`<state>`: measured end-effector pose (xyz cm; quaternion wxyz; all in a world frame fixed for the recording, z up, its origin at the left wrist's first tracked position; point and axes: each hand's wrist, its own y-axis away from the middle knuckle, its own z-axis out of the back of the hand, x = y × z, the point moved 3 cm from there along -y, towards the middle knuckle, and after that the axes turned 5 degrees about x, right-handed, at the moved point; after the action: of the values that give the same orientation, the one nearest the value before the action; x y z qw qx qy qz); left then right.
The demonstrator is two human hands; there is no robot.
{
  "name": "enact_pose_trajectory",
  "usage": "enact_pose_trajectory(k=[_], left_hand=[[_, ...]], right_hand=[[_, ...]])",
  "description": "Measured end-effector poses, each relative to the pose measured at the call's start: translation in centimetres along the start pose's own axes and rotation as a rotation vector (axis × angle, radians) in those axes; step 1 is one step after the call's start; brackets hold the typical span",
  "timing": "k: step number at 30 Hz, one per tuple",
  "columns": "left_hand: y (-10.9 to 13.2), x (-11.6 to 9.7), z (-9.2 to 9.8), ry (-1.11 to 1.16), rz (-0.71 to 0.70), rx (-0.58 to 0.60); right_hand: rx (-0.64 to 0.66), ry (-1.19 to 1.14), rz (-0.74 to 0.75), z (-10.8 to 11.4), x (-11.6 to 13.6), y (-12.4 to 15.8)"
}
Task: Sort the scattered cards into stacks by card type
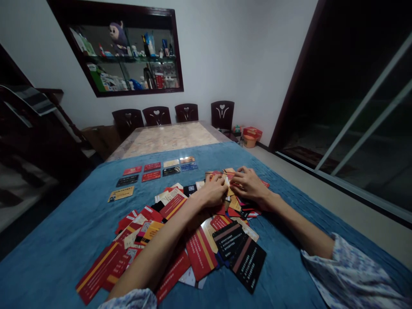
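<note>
A large heap of plastic cards (202, 246) in red, black, white and yellow lies spread in front of me. My left hand (214, 189) reaches over the heap's far right part, fingers bent and resting on the cards. Close beside it, my right hand (249, 183) is palm down with bent, parted fingers touching cards. A pale yellow card (228, 189) shows between the two hands; whether either one grips it is hard to see. Beyond the heap, several single cards are laid out in rows, among them a yellow card (121, 194) and a black card (127, 180).
A blue cloth (77, 214) covers the near part of the long table (174, 133). Dark wooden chairs (156, 116) stand at its far end. A wall shelf (128, 58) holds bottles and a plush toy. To the right is a dark glass sliding door (350, 107).
</note>
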<state>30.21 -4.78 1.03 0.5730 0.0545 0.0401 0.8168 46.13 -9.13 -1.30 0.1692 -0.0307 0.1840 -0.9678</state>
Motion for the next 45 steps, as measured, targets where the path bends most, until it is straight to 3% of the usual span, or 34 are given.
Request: enact_pose_trajectory(k=[8, 21, 38, 45], left_hand=[[0.2, 0.7, 0.1, 0.006, 0.06, 0.023], [0.8, 3.4, 0.2, 0.18, 0.041, 0.088], [1.5, 3.2, 1.0, 0.099, 0.025, 0.046], [1.5, 4.1, 1.0, 0.27, 0.002, -0.029]], right_hand=[[0.072, -0.039, 0.033, 0.3, 1.5, -0.2], [0.215, -0.124, 0.006, 0.3, 1.4, -0.1], [0.187, -0.156, 0.121, 0.7, 1.5, 0.1], [0.083, -0.185, 0.142, 0.1, 1.2, 0.1]])
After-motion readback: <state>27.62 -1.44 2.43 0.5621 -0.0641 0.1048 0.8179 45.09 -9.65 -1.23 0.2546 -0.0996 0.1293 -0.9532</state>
